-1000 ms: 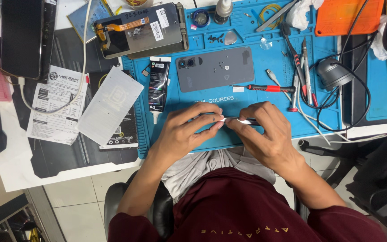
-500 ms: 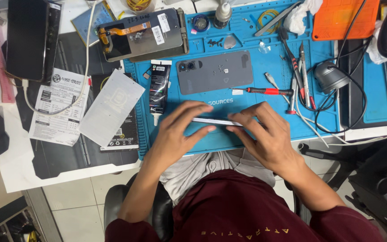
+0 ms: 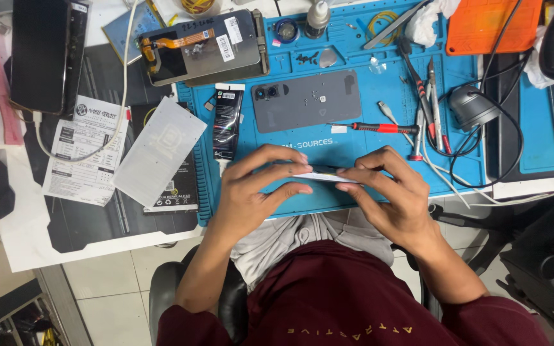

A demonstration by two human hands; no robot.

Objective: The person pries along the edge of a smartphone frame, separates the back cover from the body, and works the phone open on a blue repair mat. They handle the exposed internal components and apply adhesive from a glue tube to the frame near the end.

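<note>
**Holding a thin white strip flat over the blue mat**

Gripping from both ends, a thin white strip (image 3: 318,175) is held level at the lower centre of the frame, just above the near edge of the blue work mat (image 3: 354,195). The left hand (image 3: 254,192) is closed on the strip's left end, thumb below and fingers curled above; the right hand (image 3: 389,192) is pinched on the right end in the same way. What kind of part the strip is cannot be told at this size.

Above the hands, a grey phone back cover (image 3: 307,99) is laid flat on the mat, with a black tube (image 3: 227,125) to its left and a red-handled screwdriver (image 3: 373,127) to its right. A screen assembly with an orange flex cable (image 3: 203,48) is seen at the upper left of the mat.

For this hold to be done well, an even, light pull is judged best, so that the strip is kept straight and unbent, and the tabletop clutter is kept clear of it.
</note>
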